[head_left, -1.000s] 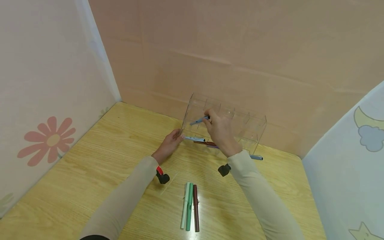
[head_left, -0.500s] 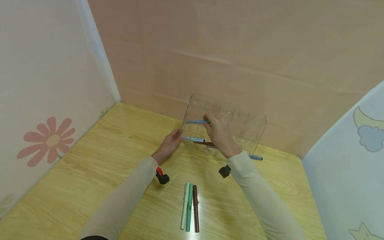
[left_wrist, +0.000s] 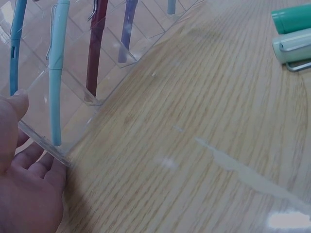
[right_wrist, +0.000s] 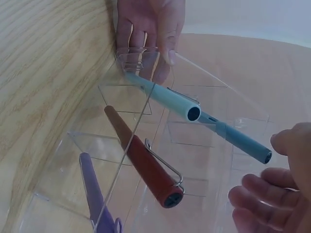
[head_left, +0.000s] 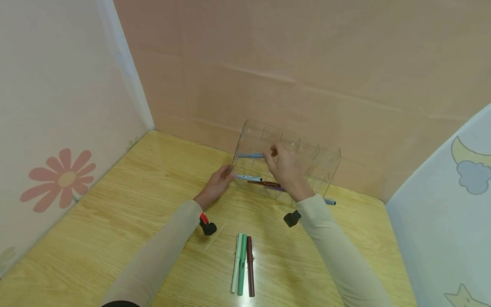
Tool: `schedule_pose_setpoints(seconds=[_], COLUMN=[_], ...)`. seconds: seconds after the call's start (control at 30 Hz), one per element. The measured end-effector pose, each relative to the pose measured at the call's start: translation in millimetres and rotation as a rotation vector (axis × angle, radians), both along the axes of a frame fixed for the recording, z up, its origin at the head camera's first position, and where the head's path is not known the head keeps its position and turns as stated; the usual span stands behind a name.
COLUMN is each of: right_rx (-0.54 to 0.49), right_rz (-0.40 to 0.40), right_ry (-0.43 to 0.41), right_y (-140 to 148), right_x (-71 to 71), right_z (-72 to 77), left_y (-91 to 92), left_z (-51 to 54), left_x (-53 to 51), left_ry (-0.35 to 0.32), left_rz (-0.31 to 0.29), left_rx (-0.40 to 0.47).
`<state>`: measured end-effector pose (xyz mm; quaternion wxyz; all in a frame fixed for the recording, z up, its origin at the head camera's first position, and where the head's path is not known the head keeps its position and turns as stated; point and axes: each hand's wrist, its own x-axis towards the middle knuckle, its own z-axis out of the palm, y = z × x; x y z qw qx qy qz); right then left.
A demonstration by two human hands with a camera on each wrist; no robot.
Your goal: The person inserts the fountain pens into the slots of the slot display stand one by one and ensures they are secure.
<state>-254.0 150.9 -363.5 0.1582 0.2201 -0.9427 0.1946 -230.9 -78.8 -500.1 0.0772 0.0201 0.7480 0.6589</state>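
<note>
A person's right hand [head_left: 287, 170] hovers over a clear rack [head_left: 326, 161], its fingers loosely bent, thumb and fingertips apart, holding nothing. At its nine o'clock, a blue pen [head_left: 250, 155] lies in the upper part of the rack; the right wrist view shows a small gap between the fingertips and that pen's near end.

The left hand [head_left: 215, 187], at eight o'clock from the right, grips the rack's left end, thumb on one side of the clear side panel and fingers on the other.

Along the rack's lower row, beginning beside the left thumb and running toward four o'clock, are a light blue pen [head_left: 248, 178], a dark red pen [head_left: 264, 183] and a purple pen [head_left: 277, 188]. A second blue pen [head_left: 330, 201] shows its end at the rack's lower right corner, partly hidden by the right sleeve [head_left: 326, 230].

Farther out, at seven o'clock from the right hand, three pens lie side by side on the wooden table [head_left: 172, 170]: a pale green pen [head_left: 236, 264], a green pen [head_left: 242, 266] and a brownish-red pen [head_left: 250, 266]. Behind the rack, at twelve o'clock, rises a plain peach backdrop [head_left: 307, 64].
</note>
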Motion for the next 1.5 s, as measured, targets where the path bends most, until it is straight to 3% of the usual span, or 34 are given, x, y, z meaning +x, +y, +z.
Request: schedule_pose_setpoints(seconds=[0.53,0.73,1.03,1.2,1.5], right_rx=[0.015,-0.007,-0.097,-0.098,-0.098], right_rz=[-0.001,0.005,0.016,0.04,0.108], right_ry=[0.035,-0.017,-0.009,0.073,0.105], right_y=[3,8,30,33,26], right_x=[0.0,5.0,37.0,59.4,97.3], right_z=[-2.2,0.3,12.2,15.8,7.6], left_y=[-0.2,0.0,-1.3,-2.9,-6.9], left_z=[2.4,2.1,0.5,0.9,2.1], left_x=[-1.2,-1.1,-0.6,-2.8,-3.7], left_ry=[0.001,-0.007,0.001,0.005,-0.009], left_rz=[-0.007,-0.01,-0.012,-0.015,-0.021], left_rx=[-0.002,-0.005,-0.002,0.003,-0.003])
